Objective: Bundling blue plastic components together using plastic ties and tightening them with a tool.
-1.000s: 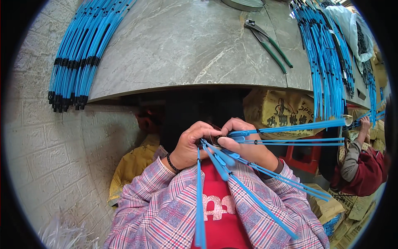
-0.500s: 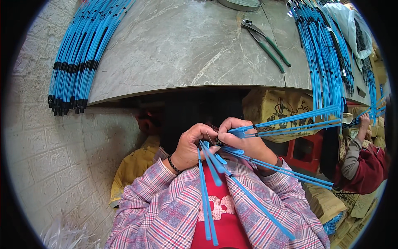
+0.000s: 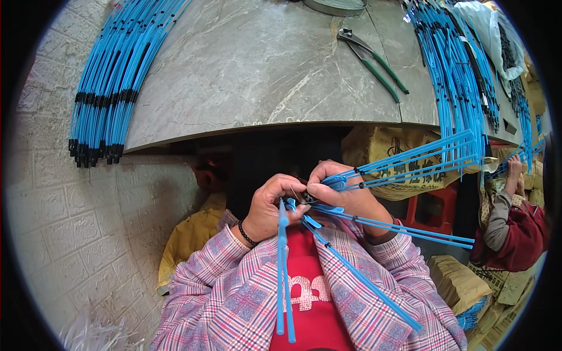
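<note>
My left hand (image 3: 270, 205) is closed in front of my chest, its thumb and fingers pinching what looks like a thin dark wire (image 3: 294, 192). Close against it, my right hand (image 3: 345, 196) is closed too, fingertips nearly touching the left ones. Slim blue rods (image 3: 410, 162) with flat tabs and black bands come out between its thumb and forefinger and fan to the right. Another blue pair (image 3: 410, 228) passes below that hand. More blue rods (image 3: 283, 275) hang from under my left hand, and one set (image 3: 369, 284) slants down across my jacket. Fingers hide where the tabs meet.
A grey marble-patterned table (image 3: 246, 70) stands ahead, bearing green-handled pliers (image 3: 374, 64) and a round metal dish (image 3: 336, 6). Bundles of blue rods hang over its left (image 3: 111, 88) and right (image 3: 453, 88) edges. Beyond a red crate (image 3: 433, 210), a person in maroon (image 3: 515, 234) works at right.
The rods at the right have spread into a wider, higher fan. Those hanging under my left hand have swung left and closer together. My hands have hardly moved.
</note>
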Tool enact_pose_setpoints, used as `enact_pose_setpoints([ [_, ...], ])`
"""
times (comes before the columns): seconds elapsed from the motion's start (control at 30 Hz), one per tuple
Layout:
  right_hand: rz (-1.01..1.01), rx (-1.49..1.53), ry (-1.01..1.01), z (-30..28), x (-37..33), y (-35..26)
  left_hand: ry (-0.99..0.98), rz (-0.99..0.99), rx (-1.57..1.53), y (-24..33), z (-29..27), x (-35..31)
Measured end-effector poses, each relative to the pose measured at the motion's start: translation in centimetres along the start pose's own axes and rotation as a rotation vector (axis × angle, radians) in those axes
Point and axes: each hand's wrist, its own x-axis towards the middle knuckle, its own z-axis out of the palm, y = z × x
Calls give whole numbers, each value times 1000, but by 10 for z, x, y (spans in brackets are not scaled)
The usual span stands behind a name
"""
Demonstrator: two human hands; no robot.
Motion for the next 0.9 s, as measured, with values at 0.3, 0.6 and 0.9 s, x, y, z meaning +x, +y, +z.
enact_pose_setpoints([
  [0.3, -180, -106, -221, -20, 13, -3, -110, -35, 84, -4, -6, 1],
  [0.6, -147, -28, -207, -15, 12, -4, -48, -347, -225, 8, -4, 0],
  [0.9, -43, 137, -126, -3, 5, 1, -58, -297, -281, 7, -3, 4],
])
